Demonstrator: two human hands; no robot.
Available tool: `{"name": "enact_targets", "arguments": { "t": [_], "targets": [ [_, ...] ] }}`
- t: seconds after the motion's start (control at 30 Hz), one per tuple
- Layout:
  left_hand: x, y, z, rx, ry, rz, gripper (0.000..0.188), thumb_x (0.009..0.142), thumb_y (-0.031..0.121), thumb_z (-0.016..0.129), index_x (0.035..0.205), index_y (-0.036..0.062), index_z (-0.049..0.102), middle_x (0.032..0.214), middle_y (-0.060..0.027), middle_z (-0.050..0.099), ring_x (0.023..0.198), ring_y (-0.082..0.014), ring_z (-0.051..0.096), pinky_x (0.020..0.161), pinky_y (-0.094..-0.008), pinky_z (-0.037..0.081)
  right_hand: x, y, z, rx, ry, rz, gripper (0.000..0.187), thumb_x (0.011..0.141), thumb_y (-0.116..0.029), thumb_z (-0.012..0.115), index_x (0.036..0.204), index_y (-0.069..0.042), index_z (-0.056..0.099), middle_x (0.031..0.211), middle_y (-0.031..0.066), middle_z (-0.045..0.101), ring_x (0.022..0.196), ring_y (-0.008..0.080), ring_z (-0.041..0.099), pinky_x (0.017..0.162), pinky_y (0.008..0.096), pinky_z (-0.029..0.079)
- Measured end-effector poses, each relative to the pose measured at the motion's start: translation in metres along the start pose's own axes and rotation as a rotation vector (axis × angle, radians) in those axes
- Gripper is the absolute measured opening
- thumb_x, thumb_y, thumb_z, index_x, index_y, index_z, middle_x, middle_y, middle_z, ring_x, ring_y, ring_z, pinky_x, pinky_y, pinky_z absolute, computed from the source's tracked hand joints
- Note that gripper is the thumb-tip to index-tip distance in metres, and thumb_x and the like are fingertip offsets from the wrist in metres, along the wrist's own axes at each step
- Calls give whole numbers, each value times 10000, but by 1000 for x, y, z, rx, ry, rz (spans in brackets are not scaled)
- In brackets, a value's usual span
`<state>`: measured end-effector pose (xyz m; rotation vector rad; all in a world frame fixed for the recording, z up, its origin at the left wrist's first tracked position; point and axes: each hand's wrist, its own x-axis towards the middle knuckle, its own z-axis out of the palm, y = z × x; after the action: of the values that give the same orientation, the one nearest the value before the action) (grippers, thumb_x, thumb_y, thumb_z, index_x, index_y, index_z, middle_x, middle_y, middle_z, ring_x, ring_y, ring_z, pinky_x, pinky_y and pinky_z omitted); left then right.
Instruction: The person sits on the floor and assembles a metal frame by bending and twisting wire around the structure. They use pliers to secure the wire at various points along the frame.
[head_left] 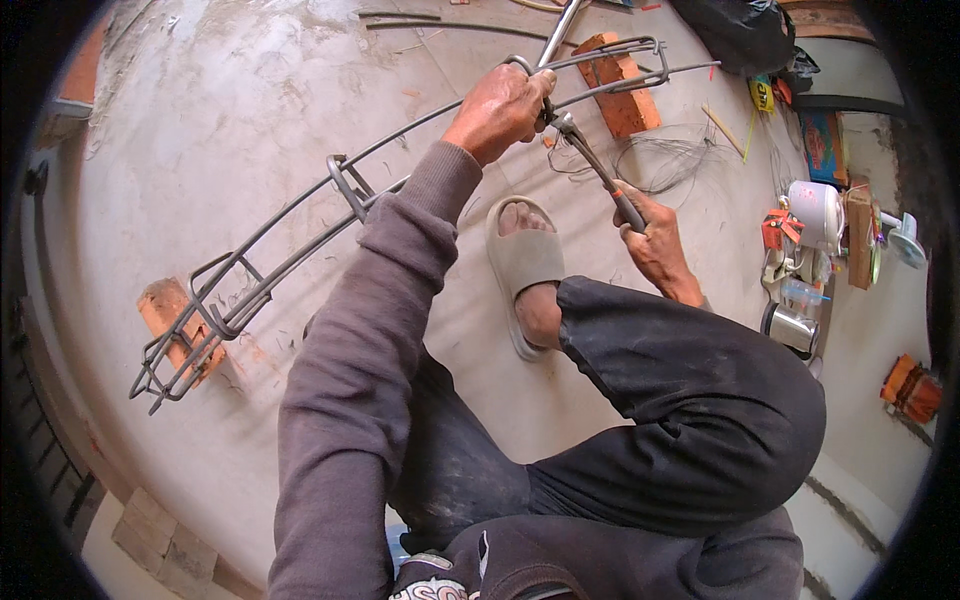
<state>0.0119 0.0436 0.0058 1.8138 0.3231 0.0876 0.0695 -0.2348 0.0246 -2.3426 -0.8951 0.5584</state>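
A long, narrow rebar cage (290, 235) of dark bars and bent stirrups runs diagonally across the concrete floor. My left hand (503, 112) is closed around its bars near the upper end; the fingertips are partly hidden. In my right hand (655, 240) are the handles of a pair of pincers (592, 160), with an orange band on the dark grip. Their metal head meets the cage just beside my left fingers. One brick (622, 90) lies under the cage's upper right end, another brick (180, 325) under its lower left end.
A loose coil of thin wire (665, 165) lies right of the pincers. Beyond my left hand, a shiny metal rod (560, 35) slants upward. Cut bars (400, 22) lie at the far side. A black bag (735, 35) and a white pot (817, 215) stand to the right.
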Motion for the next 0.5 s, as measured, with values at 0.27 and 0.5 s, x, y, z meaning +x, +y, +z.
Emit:
{"name": "enact_targets", "arguments": {
  "t": [0.27,0.5],
  "targets": [
    [-4,13,-1,21,10,6,458,1055,283,437,835,-47,666,584,-138,560,581,-280,619,632,-425,495,0,0,-15,9,-43,11,580,765,25,507,1333,-25,614,760,103,612,714,176,614,709,315,506],
    [-2,-7,9,113,185,-9,560,982,417,586,684,-54,644,650,-255,623,644,-381,657,665,-468,522,13,-53,-73,292,-460,336,555,697,-75,535,1234,24,638,719,28,567,579,129,549,535,282,479]
  ]
}}
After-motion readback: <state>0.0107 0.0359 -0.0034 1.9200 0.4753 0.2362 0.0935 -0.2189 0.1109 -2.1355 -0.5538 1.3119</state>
